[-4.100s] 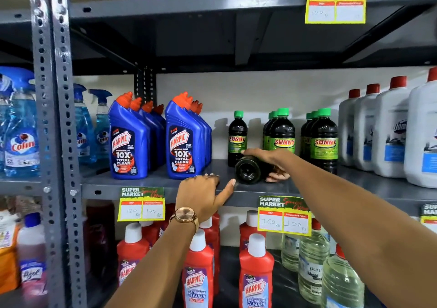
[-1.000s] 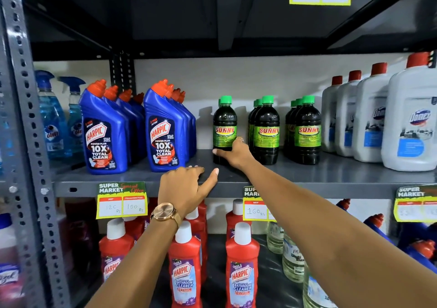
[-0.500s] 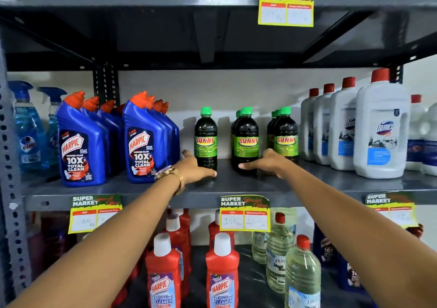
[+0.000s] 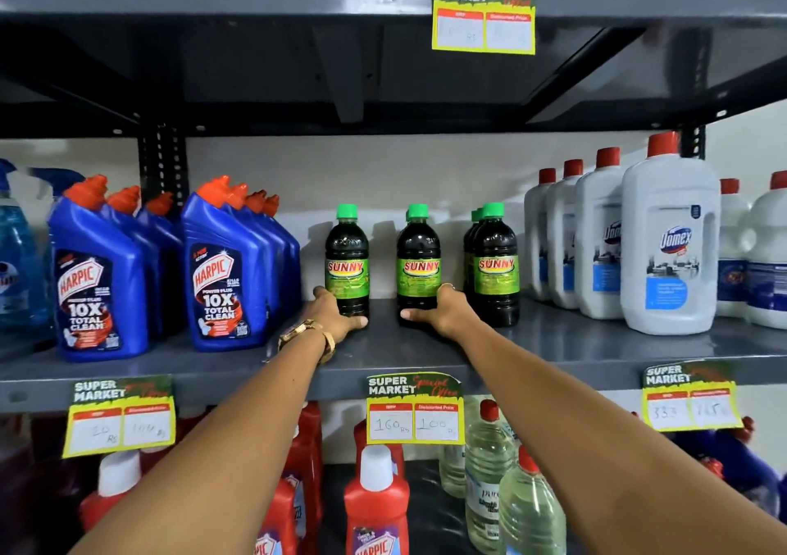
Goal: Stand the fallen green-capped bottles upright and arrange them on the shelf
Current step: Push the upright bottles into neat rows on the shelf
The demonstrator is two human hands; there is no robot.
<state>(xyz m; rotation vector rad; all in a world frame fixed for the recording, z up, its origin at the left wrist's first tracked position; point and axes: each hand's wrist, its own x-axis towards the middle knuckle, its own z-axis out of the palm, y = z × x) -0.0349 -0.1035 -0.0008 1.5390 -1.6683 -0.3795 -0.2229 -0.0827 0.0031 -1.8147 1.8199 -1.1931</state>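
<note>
Both arms reach out to the middle shelf (image 4: 596,354), and each hand has hold of a green-capped bottle at its base. The left hand (image 4: 336,314), with a gold watch (image 4: 306,335) at the wrist, is wrapped round the foot of the left bottle (image 4: 347,256), thumb across the front. The right hand (image 4: 443,309) is closed round the foot of the middle bottle (image 4: 418,256), with a ring showing on one finger. The two hands are apart, with a strip of bare shelf between them.

All the green-capped bottles stand upright. I count three rows: the left row shows one bottle, the middle row shows a second cap just behind the front one, and the right row (image 4: 496,260) shows three caps in file, standing just beside the right hand. That makes six I can make out.

To the left stand two rows of blue toilet-cleaner bottles (image 4: 225,273) with orange caps, about three in the near row and four in the other. Beyond them, at the edge, are blue spray bottles (image 4: 17,256), blurred. To the right stand white bleach bottles (image 4: 668,248) with red caps, six that I can see. Four yellow price tags (image 4: 415,409) hang from the shelf edges. Below are red bottles (image 4: 377,507) and clear ones (image 4: 489,473).
</note>
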